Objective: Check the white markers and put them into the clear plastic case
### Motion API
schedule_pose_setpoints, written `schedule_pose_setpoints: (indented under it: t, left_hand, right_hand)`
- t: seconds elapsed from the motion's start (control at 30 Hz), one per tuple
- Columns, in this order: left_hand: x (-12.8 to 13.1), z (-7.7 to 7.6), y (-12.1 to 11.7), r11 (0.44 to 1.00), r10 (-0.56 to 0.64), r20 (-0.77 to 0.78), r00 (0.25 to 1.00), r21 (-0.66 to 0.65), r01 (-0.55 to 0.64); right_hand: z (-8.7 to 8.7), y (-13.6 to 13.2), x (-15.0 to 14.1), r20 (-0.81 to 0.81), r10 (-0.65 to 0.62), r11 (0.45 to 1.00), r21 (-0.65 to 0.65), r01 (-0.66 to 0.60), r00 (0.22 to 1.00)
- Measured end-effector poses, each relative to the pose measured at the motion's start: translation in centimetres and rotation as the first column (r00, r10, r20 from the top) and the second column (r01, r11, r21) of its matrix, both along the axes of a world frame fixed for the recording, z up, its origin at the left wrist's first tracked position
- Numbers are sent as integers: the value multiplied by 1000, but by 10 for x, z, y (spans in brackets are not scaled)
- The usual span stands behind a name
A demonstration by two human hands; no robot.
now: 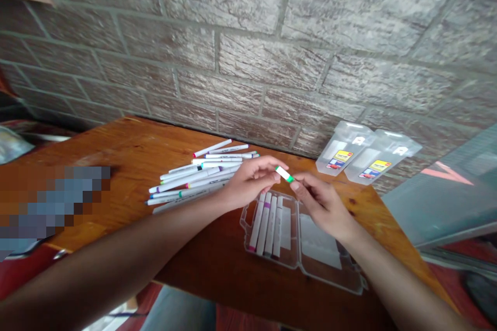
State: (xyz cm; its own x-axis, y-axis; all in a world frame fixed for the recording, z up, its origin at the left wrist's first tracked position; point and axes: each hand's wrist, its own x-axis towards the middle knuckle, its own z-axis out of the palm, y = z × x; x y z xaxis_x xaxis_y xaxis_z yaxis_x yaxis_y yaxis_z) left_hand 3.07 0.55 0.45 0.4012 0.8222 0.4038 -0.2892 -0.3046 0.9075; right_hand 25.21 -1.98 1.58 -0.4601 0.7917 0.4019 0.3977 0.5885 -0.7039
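Both my hands hold one white marker with green bands [284, 174] above an open clear plastic case [310, 264]. My left hand [248, 182] pinches its left end and my right hand [320, 202] pinches its right end; much of the marker is hidden by my fingers. The case lies on the wooden table [128, 165], and its left half holds several white markers [267, 223] side by side. The right half looks bare apart from a white insert. A loose pile of white markers with coloured bands [198, 176] lies just left of my left hand.
Two closed clear marker cases [365, 158] lean against the brick wall [248, 51] at the back right. A blurred patch covers the table's left part. A glass-like surface [446, 196] sits right of the table. The table's front edge runs beneath my forearms.
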Motion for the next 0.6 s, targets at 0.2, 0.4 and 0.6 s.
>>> schedule_pose_setpoints:
  t: [0.2,0.4,0.6]
  left_hand:
    - [-1,-2,-1,988,-120,68,990,-88,126]
    - [-6,1,-2,924,-236,212,948,-253,286]
    - [-7,4,-4,877,-305,279,910,-291,383]
  right_hand:
    - [-2,12,3,-225,29,991,-119,-57,974]
    - [-3,17,11,-376,-79,950,-309,-44,923]
    - [-6,17,10,-479,-136,899,-427,-95,867]
